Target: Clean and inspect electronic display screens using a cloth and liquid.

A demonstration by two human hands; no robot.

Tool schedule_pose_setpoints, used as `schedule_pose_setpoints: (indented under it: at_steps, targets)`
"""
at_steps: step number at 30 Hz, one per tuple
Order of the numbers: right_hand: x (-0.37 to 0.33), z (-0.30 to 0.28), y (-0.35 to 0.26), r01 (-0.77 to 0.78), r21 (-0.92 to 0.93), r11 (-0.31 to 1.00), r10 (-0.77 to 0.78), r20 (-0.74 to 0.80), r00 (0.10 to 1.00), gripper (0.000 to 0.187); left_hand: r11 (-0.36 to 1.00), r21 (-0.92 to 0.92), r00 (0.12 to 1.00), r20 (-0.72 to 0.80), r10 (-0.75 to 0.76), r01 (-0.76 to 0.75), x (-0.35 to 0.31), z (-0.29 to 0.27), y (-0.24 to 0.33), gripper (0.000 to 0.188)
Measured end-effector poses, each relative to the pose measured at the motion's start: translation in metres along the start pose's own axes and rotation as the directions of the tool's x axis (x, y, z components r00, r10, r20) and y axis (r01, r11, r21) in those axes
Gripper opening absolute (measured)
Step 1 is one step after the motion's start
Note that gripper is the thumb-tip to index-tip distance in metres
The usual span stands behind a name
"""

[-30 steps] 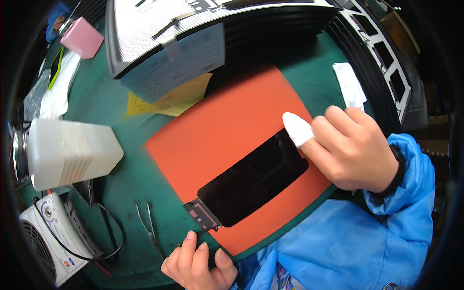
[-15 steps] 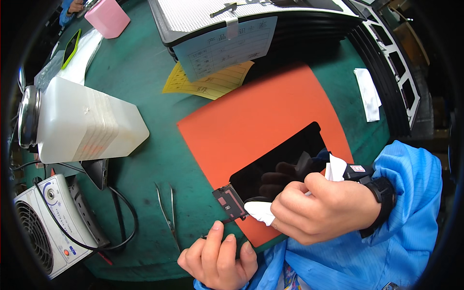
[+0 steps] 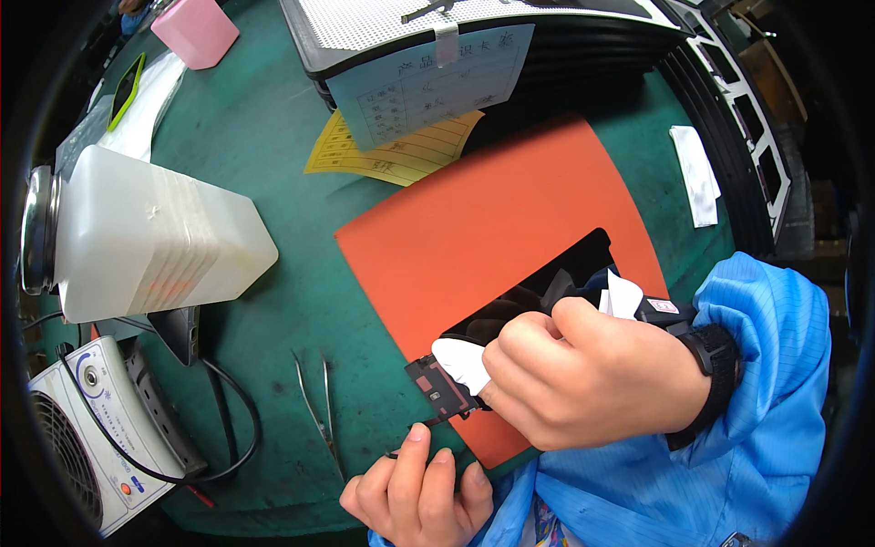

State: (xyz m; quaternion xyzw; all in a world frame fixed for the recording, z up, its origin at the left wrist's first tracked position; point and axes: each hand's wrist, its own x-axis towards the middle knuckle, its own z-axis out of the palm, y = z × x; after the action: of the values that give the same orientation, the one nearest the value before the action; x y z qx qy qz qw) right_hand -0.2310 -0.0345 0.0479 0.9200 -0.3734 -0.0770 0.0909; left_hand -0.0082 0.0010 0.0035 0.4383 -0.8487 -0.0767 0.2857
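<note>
A black glass display panel (image 3: 597, 248) lies on an orange mat, with a dark circuit strip (image 3: 437, 387) at its lower left end. My right hand (image 3: 592, 378) is closed on a folded white wiping cloth (image 3: 461, 363), whose tip presses on the panel's end beside the strip. Another bit of the cloth sticks up above the fist. Below the strip, my left hand (image 3: 419, 492) is curled, its fingertips at a thin dark ribbon cable (image 3: 442, 420) that runs off the strip. My right fist hides much of the panel.
The orange mat (image 3: 492, 219) covers the table's middle. Tweezers (image 3: 319, 415) lie left of my left hand. Further left stand a white plastic bottle (image 3: 164, 237) and a fan unit (image 3: 109, 428) with looping cables. At the back are a stack of trays (image 3: 383, 27) with paper cards and a pink bottle (image 3: 196, 32).
My right hand has moved up and left with the cloth, from the strip's lower end onto the panel's edge. My left hand has shifted slightly right and down.
</note>
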Motion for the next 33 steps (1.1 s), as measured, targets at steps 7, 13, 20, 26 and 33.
schedule_pose_setpoints:
  at_steps: [7, 13, 20, 26, 33]
  targets:
    - [-0.004, -0.003, -0.001, -0.008, -0.001, 1.0, 0.008, 0.024, 1.0, 0.023, 1.0, 0.014, 1.0, 0.003, 0.002, -0.002, 0.001, 0.0, 0.0, 0.027]
    - [-0.014, -0.003, -0.001, -0.049, -0.009, 0.999, 0.049, 0.055, 0.997, 0.022, 1.0, 0.019, 1.0, -0.003, 0.009, -0.009, 0.001, 0.001, 0.001, 0.026]
    - [-0.024, 0.0, 0.001, -0.09, -0.01, 0.996, 0.09, 0.038, 0.995, 0.02, 0.998, 0.059, 0.999, 0.028, 0.027, -0.028, -0.005, 0.001, -0.005, 0.026]
    - [-0.013, -0.001, -0.001, -0.051, 0.022, 0.998, 0.05, 0.025, 0.998, 0.021, 0.999, 0.038, 1.0, -0.01, 0.004, -0.003, 0.002, 0.001, 0.003, 0.026]
    - [0.0, 0.011, -0.008, -0.04, -0.068, 0.997, 0.037, -0.045, 0.998, 0.021, 0.999, 0.035, 0.999, -0.039, -0.011, 0.012, 0.002, 0.005, 0.005, 0.026]
